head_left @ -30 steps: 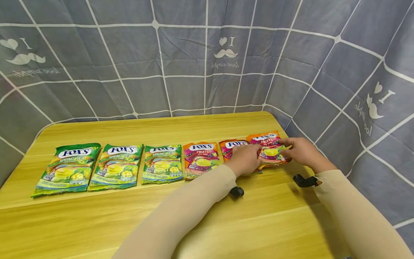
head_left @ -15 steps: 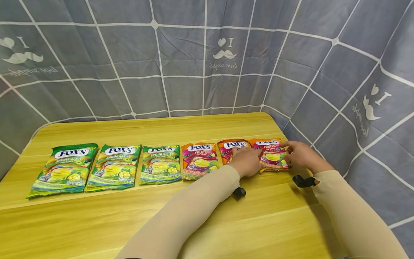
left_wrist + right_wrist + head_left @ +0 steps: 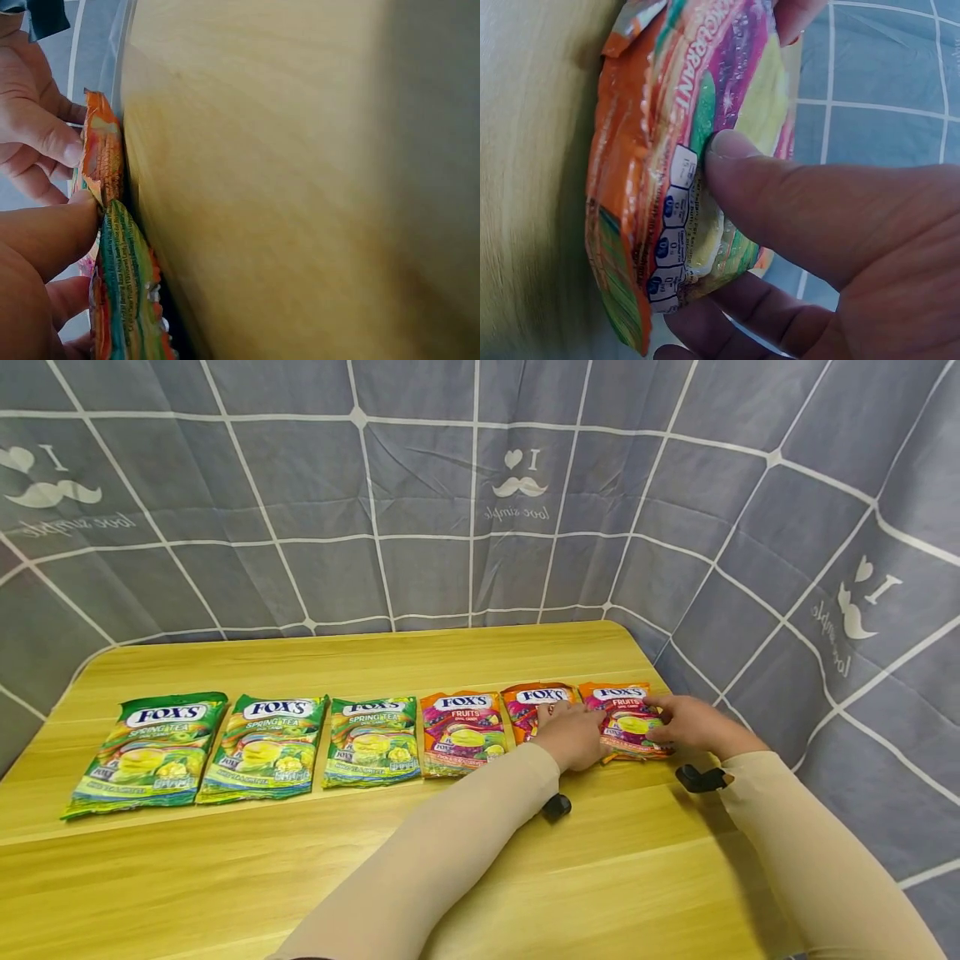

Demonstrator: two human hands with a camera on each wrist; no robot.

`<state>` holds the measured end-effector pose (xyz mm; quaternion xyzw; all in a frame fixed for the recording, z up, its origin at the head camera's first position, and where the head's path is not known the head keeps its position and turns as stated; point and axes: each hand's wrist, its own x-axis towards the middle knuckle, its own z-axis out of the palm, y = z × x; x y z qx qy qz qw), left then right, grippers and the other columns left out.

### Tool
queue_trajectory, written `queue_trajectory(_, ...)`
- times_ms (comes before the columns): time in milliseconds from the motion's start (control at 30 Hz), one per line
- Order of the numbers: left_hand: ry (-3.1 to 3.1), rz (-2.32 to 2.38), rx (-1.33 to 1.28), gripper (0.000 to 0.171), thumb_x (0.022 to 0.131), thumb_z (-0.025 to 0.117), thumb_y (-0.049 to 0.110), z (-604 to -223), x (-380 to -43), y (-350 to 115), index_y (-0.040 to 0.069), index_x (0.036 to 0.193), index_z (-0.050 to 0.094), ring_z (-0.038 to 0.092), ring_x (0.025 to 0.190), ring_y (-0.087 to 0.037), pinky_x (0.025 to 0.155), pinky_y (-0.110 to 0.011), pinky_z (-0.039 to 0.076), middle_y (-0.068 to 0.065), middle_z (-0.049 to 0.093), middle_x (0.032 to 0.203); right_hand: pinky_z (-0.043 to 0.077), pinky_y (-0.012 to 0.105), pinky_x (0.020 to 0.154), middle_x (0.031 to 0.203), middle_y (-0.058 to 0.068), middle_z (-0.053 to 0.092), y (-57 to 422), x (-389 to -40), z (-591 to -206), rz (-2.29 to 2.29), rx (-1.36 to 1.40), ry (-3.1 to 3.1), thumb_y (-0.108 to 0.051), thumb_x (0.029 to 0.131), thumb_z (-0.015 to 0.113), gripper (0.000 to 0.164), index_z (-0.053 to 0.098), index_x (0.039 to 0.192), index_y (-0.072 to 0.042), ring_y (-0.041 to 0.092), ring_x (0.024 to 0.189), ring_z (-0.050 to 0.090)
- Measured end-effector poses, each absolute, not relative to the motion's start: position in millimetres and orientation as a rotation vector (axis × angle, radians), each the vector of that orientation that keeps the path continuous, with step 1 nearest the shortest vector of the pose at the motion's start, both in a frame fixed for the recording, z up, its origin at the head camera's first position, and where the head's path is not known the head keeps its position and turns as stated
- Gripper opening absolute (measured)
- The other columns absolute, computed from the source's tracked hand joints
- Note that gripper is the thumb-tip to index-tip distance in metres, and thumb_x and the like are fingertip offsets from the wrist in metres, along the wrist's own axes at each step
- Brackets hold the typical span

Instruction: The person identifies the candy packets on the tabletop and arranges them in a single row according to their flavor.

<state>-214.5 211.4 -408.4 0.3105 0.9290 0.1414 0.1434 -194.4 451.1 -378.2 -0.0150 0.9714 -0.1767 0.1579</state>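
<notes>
Six-in-line is not counted here; several candy bags lie in a row on the wooden table. At the right end is an orange and purple FOX'S Fruits candy bag (image 3: 628, 727). My right hand (image 3: 693, 725) holds its right side, with the thumb (image 3: 739, 154) on the printed face and fingers at the edge. My left hand (image 3: 573, 735) rests over the neighbouring Fruits bag (image 3: 525, 697), partly hiding it, fingers reaching the end bag's left side. In the left wrist view, the left thumb (image 3: 64, 225) touches where the two bags' lower edges meet.
Another Fruits bag (image 3: 463, 735) lies left of these, then three green Spring Tea bags, the nearest one (image 3: 372, 743) beside it. A grey grid-patterned curtain (image 3: 420, 510) surrounds the table's (image 3: 337, 877) back and sides. Black mounts (image 3: 701, 778) sit at both wrists.
The end Fruits bag has come down toward the near side, level with the row, and lies straighter. Both hands moved slightly with it; the left fingers have since spread over the neighbouring bag.
</notes>
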Motion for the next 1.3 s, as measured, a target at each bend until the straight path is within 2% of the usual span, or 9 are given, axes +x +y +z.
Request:
queue_trajectory(300, 2.703, 0.465, 0.884, 0.069, 0.098, 0.065, 0.061, -414, -215, 211, 0.041, 0.161, 0.043, 0.039, 0.148, -0.025, 0.120, -0.051, 0.026, 0.005, 0.045, 0.166, 0.055, 0.047, 0.086, 0.108, 0.024, 0.071, 451, -199, -383, -0.444, -0.083, 2.777, -0.021, 0.094, 0.078, 0.072, 0.047, 0.154, 0.004, 0.029, 0.091, 0.064)
queue_trajectory(500, 2.683, 0.471, 0.855, 0.071, 0.097, 0.065, 0.062, -417, -218, 214, 0.042, 0.161, 0.041, 0.036, 0.150, -0.025, 0.123, -0.051, 0.022, 0.006, 0.042, 0.168, 0.053, 0.041, 0.081, 0.101, 0.019, 0.072, 449, -200, -385, -0.442, -0.086, 2.771, -0.019, 0.093, 0.078, 0.071, 0.048, 0.153, 0.004, 0.025, 0.085, 0.063)
queue_trajectory(767, 2.702, 0.491, 0.856, 0.070, 0.096, 0.067, 0.062, -416, -216, 215, 0.044, 0.159, 0.044, 0.038, 0.150, -0.024, 0.122, -0.051, 0.023, 0.007, 0.044, 0.166, 0.053, 0.051, 0.092, 0.117, 0.028, 0.073, 448, -202, -382, -0.376, -0.077, 2.756, -0.018, 0.093, 0.077, 0.071, 0.048, 0.153, 0.006, 0.031, 0.094, 0.062)
queue_trajectory(867, 2.695, 0.482, 0.847, 0.070, 0.096, 0.067, 0.063, -418, -217, 218, 0.044, 0.159, 0.043, 0.037, 0.150, -0.024, 0.123, -0.051, 0.022, 0.008, 0.043, 0.167, 0.052, 0.052, 0.094, 0.117, 0.029, 0.073, 446, -201, -380, -0.352, -0.087, 2.756, -0.017, 0.093, 0.077, 0.070, 0.048, 0.153, 0.006, 0.031, 0.094, 0.062)
queue_trajectory(1067, 2.666, 0.458, 0.820, 0.072, 0.096, 0.065, 0.064, -418, -220, 220, 0.046, 0.161, 0.039, 0.034, 0.152, -0.024, 0.125, -0.051, 0.018, 0.008, 0.039, 0.169, 0.051, 0.050, 0.092, 0.121, 0.026, 0.072, 443, -203, -379, -0.319, -0.105, 2.752, -0.016, 0.093, 0.076, 0.071, 0.047, 0.153, 0.006, 0.031, 0.092, 0.061)
queue_trajectory(1300, 2.688, 0.503, 0.839, 0.070, 0.096, 0.067, 0.063, -415, -216, 213, 0.044, 0.160, 0.043, 0.035, 0.153, -0.026, 0.125, -0.054, 0.019, 0.005, 0.041, 0.168, 0.051, 0.048, 0.090, 0.120, 0.026, 0.073, 441, -205, -379, -0.295, -0.114, 2.754, -0.016, 0.092, 0.076, 0.071, 0.047, 0.153, 0.006, 0.031, 0.092, 0.061)
